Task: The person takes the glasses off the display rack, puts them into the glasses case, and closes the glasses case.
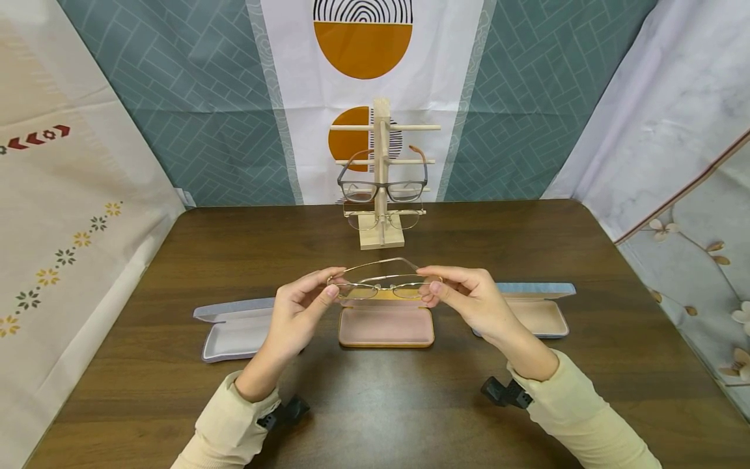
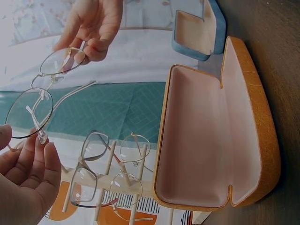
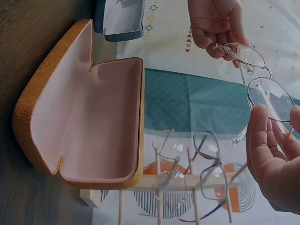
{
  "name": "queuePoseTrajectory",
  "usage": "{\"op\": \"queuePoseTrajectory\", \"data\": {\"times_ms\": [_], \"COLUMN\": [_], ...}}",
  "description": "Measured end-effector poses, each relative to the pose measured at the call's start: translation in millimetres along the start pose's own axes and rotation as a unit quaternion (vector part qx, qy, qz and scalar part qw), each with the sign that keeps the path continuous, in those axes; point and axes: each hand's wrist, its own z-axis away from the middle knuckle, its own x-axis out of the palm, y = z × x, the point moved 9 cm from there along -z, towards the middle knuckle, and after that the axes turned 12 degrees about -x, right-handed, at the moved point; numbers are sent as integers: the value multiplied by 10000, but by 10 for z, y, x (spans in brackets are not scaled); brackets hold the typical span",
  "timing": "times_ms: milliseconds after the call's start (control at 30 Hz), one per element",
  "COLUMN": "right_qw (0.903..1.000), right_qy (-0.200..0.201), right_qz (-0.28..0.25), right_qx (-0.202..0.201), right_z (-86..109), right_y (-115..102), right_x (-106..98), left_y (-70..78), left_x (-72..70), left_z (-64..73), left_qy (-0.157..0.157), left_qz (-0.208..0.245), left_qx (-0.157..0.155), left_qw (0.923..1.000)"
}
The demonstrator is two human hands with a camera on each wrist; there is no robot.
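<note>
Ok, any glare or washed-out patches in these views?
Head view: a pale sheen on the dark table, nearer than the middle case; left wrist: the white backdrop looks washed out at upper left, near the held glasses; right wrist: bright reflections on the dark-framed glasses.

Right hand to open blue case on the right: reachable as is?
Probably yes: the blue case lies open near the right hand, nothing visibly between, though that hand would likely have to release the held glasses first.

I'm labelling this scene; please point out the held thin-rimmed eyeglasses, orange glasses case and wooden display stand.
Thin-rimmed eyeglasses [image 1: 384, 287]: head view, on the bridge.
Orange glasses case [image 1: 387, 327]: head view, on the pink lining.
Wooden display stand [image 1: 381, 142]: head view, on the upright post.
</note>
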Motion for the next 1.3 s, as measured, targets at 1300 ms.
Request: {"op": "queuePoseTrajectory", "data": {"times_ms": [1300], "right_qw": [9999], "right_qy": [28], "right_qz": [57], "right_qx": [102], "right_z": [10], "right_y": [17], "right_x": [-16], "left_y": [-7], "left_x": [23], "left_z": [0], "left_qy": [-133], "left_qz": [110], "left_qx": [-22], "left_qw": [9998]}}
